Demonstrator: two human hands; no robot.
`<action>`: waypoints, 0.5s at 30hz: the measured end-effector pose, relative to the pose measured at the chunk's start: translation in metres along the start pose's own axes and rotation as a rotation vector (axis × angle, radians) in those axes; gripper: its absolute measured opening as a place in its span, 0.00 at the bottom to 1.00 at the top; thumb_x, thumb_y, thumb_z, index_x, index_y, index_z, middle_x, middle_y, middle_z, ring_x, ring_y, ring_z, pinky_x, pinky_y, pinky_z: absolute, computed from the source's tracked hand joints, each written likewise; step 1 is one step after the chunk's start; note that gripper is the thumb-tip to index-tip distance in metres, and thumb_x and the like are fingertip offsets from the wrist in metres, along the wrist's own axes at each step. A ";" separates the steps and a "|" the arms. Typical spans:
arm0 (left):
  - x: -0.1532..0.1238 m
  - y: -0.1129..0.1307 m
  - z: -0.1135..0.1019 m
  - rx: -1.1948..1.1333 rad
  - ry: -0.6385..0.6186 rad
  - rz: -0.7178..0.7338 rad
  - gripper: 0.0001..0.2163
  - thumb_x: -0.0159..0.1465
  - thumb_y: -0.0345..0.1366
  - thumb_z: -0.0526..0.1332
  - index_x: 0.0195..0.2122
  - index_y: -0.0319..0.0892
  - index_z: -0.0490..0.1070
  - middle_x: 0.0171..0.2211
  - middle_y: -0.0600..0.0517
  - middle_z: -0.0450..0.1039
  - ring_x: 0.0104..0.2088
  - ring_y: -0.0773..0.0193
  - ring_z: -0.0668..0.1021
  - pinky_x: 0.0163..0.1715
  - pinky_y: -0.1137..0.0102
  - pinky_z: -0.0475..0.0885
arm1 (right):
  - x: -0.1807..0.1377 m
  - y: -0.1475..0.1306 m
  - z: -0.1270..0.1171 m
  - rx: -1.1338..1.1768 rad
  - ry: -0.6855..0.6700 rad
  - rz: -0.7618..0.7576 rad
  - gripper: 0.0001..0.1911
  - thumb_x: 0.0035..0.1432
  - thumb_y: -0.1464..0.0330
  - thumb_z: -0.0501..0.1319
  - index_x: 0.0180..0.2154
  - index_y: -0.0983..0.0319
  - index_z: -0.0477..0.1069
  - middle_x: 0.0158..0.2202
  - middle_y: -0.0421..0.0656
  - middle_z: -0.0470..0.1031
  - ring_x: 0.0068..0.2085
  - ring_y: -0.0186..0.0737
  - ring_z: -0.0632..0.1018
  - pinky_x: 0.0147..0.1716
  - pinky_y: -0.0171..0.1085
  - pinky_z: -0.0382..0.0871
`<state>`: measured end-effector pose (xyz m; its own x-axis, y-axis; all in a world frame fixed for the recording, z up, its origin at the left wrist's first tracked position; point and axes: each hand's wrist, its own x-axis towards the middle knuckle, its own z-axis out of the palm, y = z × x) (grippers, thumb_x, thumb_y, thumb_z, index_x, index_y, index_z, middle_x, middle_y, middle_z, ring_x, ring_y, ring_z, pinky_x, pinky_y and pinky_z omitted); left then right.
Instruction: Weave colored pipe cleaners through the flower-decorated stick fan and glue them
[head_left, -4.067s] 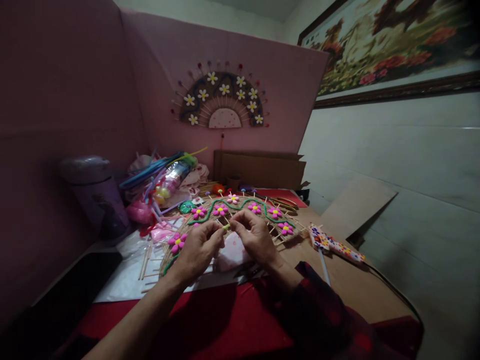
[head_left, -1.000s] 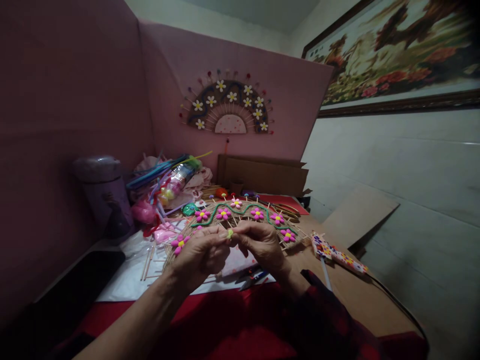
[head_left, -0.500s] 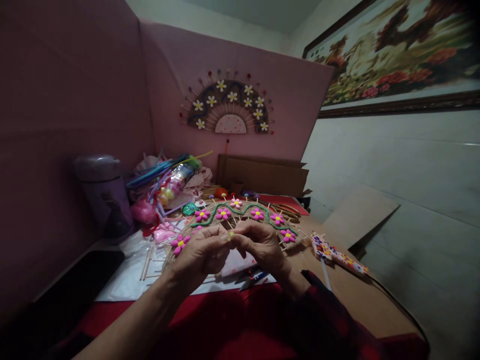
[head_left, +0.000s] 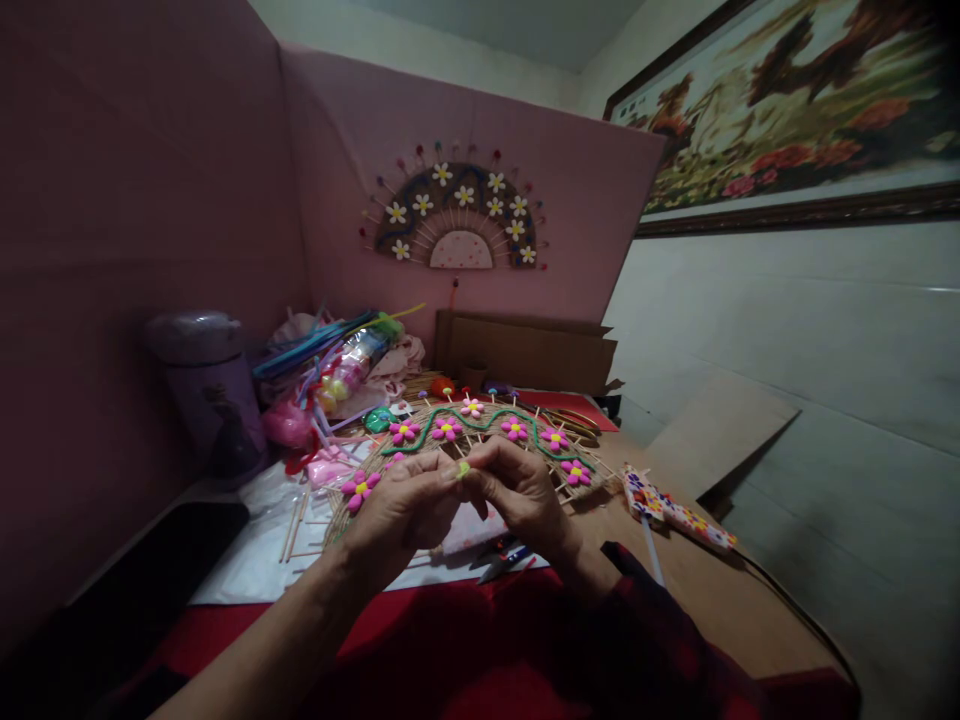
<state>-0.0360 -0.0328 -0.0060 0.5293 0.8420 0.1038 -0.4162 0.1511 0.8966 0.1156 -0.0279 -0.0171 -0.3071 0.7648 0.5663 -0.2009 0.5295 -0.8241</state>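
Observation:
A small yellow-green piece of soft clay (head_left: pixel 463 468) is pinched between the fingertips of both hands. My left hand (head_left: pixel 412 500) grips it from the left with thumb and forefinger. From the right, my right hand (head_left: pixel 521 490) presses on the same piece. Just beyond the hands lies a fan-shaped twine craft (head_left: pixel 487 420) with pink clay flowers (head_left: pixel 514 428), a wavy green cord (head_left: pixel 435 430) and sticks with coloured tips along its edge. Its lower middle is partly hidden by my hands.
Scissors (head_left: pixel 504 562) lie in front of the fan. A patterned glue gun (head_left: pixel 675 510) rests at the right, its cord trailing off. Bagged craft supplies (head_left: pixel 345 370) and a purple flask (head_left: pixel 210 400) stand at the left. A finished fan (head_left: pixel 463 210) hangs on the pink board (head_left: pixel 570 190).
Both hands stay in nearly the same place. The fingers have shifted slightly, and more of the yellow-green clay shows between them.

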 end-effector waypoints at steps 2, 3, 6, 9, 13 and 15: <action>0.000 -0.001 0.000 0.005 -0.004 0.014 0.10 0.57 0.37 0.59 0.23 0.39 0.61 0.12 0.61 0.51 0.11 0.78 0.51 0.10 0.79 0.45 | -0.001 0.000 0.000 -0.037 -0.015 -0.003 0.05 0.55 0.67 0.60 0.32 0.61 0.65 0.23 0.37 0.65 0.21 0.28 0.66 0.19 0.30 0.60; 0.000 -0.001 0.000 0.005 -0.005 0.016 0.09 0.57 0.37 0.58 0.23 0.39 0.61 0.12 0.61 0.51 0.11 0.78 0.51 0.10 0.79 0.45 | -0.001 0.000 0.001 -0.060 -0.021 -0.008 0.06 0.56 0.66 0.59 0.32 0.61 0.64 0.23 0.36 0.64 0.21 0.28 0.66 0.19 0.31 0.60; 0.000 -0.002 0.000 0.013 -0.009 0.030 0.10 0.58 0.36 0.58 0.23 0.39 0.61 0.12 0.61 0.51 0.12 0.78 0.51 0.11 0.79 0.45 | -0.002 -0.001 0.001 -0.165 -0.030 -0.050 0.05 0.57 0.67 0.57 0.33 0.61 0.63 0.24 0.36 0.62 0.23 0.29 0.66 0.22 0.32 0.61; -0.001 -0.003 0.001 0.039 -0.008 0.060 0.10 0.58 0.37 0.58 0.24 0.39 0.61 0.12 0.61 0.51 0.12 0.77 0.51 0.12 0.78 0.45 | -0.003 -0.002 0.002 -0.244 -0.035 -0.099 0.04 0.59 0.68 0.55 0.33 0.61 0.62 0.26 0.38 0.62 0.26 0.30 0.66 0.25 0.32 0.62; -0.003 -0.003 0.003 0.174 0.042 0.101 0.10 0.59 0.38 0.57 0.24 0.39 0.62 0.14 0.60 0.53 0.13 0.77 0.53 0.13 0.78 0.47 | -0.006 -0.003 0.003 -0.293 -0.015 -0.107 0.04 0.59 0.67 0.54 0.33 0.60 0.61 0.27 0.38 0.61 0.27 0.31 0.66 0.26 0.33 0.62; -0.004 -0.004 0.003 0.273 0.073 0.140 0.10 0.60 0.39 0.57 0.25 0.38 0.63 0.15 0.60 0.54 0.15 0.77 0.55 0.14 0.78 0.48 | -0.008 -0.002 0.005 -0.327 0.017 -0.116 0.04 0.58 0.67 0.55 0.33 0.60 0.60 0.27 0.37 0.60 0.27 0.31 0.65 0.26 0.32 0.61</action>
<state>-0.0343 -0.0380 -0.0089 0.4224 0.8812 0.2123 -0.2626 -0.1052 0.9591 0.1141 -0.0366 -0.0196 -0.2840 0.6974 0.6580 0.0759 0.7005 -0.7096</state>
